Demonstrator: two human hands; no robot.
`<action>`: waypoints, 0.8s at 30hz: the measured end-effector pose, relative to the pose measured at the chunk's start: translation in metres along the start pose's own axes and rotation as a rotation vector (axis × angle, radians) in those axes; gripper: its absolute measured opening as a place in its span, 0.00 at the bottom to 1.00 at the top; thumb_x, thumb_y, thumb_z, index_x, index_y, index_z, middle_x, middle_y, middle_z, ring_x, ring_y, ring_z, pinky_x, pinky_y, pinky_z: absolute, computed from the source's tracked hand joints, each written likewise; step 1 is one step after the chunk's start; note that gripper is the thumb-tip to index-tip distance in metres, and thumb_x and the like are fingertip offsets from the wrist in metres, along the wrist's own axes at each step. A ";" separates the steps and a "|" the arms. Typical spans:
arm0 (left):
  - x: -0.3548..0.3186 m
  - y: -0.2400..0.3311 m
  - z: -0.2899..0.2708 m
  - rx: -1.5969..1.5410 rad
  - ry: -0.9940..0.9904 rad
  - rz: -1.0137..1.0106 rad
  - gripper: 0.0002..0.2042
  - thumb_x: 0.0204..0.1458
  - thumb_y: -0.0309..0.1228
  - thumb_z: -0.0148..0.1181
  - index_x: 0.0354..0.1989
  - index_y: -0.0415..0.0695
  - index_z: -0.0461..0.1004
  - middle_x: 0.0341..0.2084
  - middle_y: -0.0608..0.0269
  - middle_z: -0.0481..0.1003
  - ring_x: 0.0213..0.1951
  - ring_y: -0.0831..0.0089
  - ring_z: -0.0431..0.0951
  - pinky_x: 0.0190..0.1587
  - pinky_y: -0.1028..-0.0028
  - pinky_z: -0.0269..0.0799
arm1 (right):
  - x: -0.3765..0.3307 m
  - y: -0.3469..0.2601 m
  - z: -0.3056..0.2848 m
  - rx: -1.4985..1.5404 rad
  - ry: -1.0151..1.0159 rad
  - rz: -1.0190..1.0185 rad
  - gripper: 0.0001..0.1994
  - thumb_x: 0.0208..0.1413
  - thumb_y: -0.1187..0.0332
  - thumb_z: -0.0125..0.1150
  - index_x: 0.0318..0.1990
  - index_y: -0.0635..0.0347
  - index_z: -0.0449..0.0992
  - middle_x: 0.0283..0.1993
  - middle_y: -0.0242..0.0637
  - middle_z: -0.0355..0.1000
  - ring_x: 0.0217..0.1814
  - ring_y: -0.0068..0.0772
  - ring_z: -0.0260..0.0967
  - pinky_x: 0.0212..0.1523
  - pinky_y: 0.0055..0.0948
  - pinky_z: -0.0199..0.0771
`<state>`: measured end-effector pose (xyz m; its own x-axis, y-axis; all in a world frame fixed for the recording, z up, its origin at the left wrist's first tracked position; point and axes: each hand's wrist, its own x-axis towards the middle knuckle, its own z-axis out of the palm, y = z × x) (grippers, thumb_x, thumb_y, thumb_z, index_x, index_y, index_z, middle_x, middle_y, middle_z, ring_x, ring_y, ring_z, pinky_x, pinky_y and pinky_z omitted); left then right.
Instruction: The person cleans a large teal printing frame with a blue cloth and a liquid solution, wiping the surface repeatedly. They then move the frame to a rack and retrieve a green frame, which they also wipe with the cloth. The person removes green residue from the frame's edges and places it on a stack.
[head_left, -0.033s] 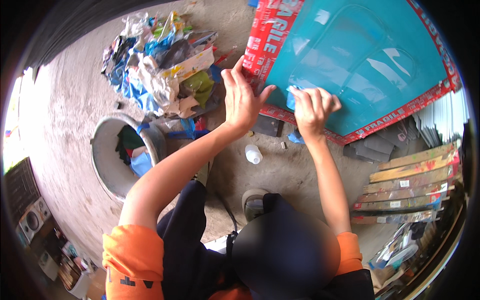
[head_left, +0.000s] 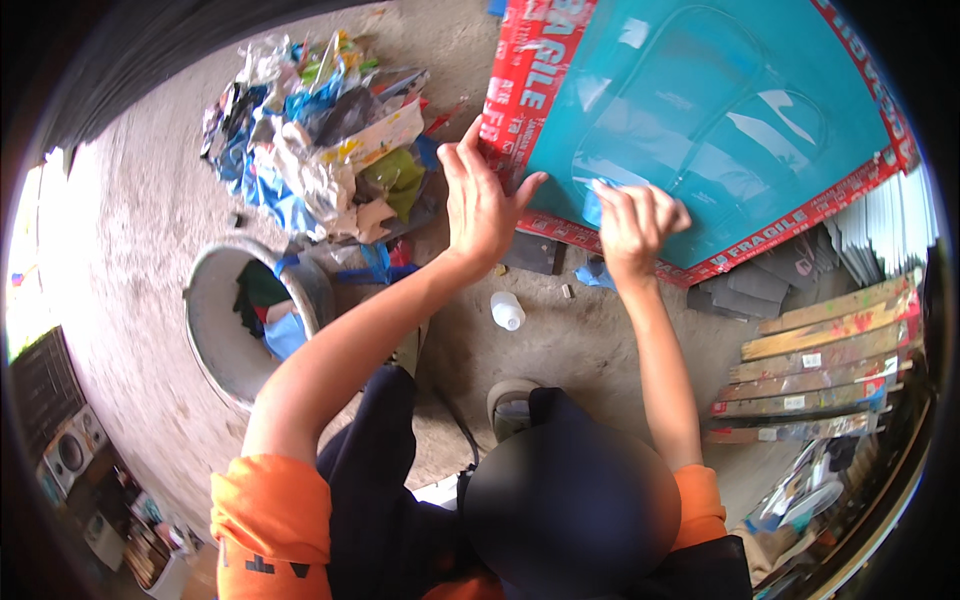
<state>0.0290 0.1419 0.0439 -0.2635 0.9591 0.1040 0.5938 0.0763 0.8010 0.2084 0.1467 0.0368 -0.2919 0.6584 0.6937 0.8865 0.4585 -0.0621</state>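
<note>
A large teal panel point(head_left: 700, 120) with a glossy surface and rounded outlines stands tilted at the upper right, its borders covered in red printed tape point(head_left: 780, 237). My left hand point(head_left: 482, 205) rests at the panel's lower left edge, fingers stretched and thumb apart. Pinched in my right hand point(head_left: 642, 230) is a small blue piece of cloth point(head_left: 592, 208), held against the panel's face near its lower border. Part of the cloth is hidden by my fingers. Below the panel, a small white bottle point(head_left: 507, 311) is on the concrete floor.
A grey bucket point(head_left: 203, 335) with cloth scraps lies at the left. Behind it is a heap of crumpled plastic and paper scraps point(head_left: 320, 160). Paint-stained wooden slats point(head_left: 815, 375) and dark flat sheets point(head_left: 745, 298) are at the right. A blue scrap point(head_left: 595, 274) lies under the panel.
My right hand has shifted slightly to the right along the panel with the blue cloth. My left hand stays almost in place at the edge.
</note>
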 end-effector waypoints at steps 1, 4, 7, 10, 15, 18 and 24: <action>0.000 -0.002 0.000 0.014 0.024 0.043 0.45 0.35 0.35 0.73 0.58 0.36 0.48 0.43 0.44 0.57 0.47 0.50 0.60 0.50 0.58 0.61 | -0.010 0.007 -0.007 -0.023 0.016 0.071 0.11 0.37 0.73 0.67 0.28 0.41 0.77 0.26 0.18 0.66 0.40 0.25 0.62 0.47 0.36 0.48; -0.003 -0.004 0.006 0.052 0.078 0.089 0.44 0.36 0.35 0.72 0.58 0.36 0.48 0.44 0.44 0.56 0.47 0.51 0.60 0.51 0.58 0.60 | -0.021 0.009 -0.006 -0.014 0.116 0.211 0.11 0.35 0.72 0.70 0.28 0.43 0.77 0.27 0.18 0.67 0.40 0.27 0.61 0.47 0.35 0.48; -0.004 -0.001 0.014 0.033 0.092 0.074 0.46 0.34 0.34 0.73 0.60 0.37 0.47 0.44 0.42 0.56 0.46 0.48 0.60 0.50 0.57 0.60 | -0.005 -0.006 0.007 0.064 0.138 0.184 0.11 0.37 0.70 0.70 0.30 0.42 0.77 0.28 0.18 0.67 0.40 0.25 0.62 0.47 0.36 0.49; -0.002 -0.001 0.007 0.013 0.049 0.041 0.45 0.35 0.33 0.72 0.59 0.37 0.47 0.44 0.42 0.55 0.47 0.48 0.59 0.51 0.57 0.59 | -0.016 0.004 -0.006 0.004 0.061 0.189 0.10 0.38 0.70 0.70 0.29 0.42 0.77 0.27 0.19 0.67 0.40 0.25 0.62 0.47 0.36 0.49; -0.004 -0.001 0.007 0.051 0.065 0.020 0.44 0.35 0.37 0.73 0.57 0.39 0.48 0.45 0.47 0.54 0.50 0.51 0.59 0.51 0.57 0.60 | -0.036 0.018 -0.020 -0.044 0.143 0.358 0.09 0.38 0.73 0.69 0.28 0.46 0.77 0.27 0.21 0.68 0.40 0.29 0.61 0.45 0.34 0.53; -0.004 0.001 0.010 0.060 0.083 0.038 0.46 0.33 0.41 0.74 0.58 0.40 0.48 0.45 0.47 0.53 0.50 0.52 0.58 0.52 0.57 0.59 | -0.033 0.008 -0.011 0.035 0.042 0.245 0.10 0.38 0.72 0.68 0.29 0.44 0.75 0.28 0.18 0.68 0.41 0.26 0.61 0.47 0.37 0.48; -0.005 -0.001 0.012 0.059 0.099 0.007 0.48 0.31 0.42 0.75 0.58 0.40 0.48 0.44 0.48 0.53 0.50 0.54 0.57 0.53 0.58 0.57 | -0.023 0.009 -0.017 -0.010 0.147 0.374 0.09 0.38 0.70 0.70 0.28 0.47 0.76 0.27 0.22 0.68 0.42 0.30 0.60 0.46 0.35 0.50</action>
<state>0.0392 0.1402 0.0358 -0.3316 0.9281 0.1693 0.6387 0.0888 0.7644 0.2293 0.1254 0.0322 0.1055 0.6863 0.7196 0.9255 0.1970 -0.3235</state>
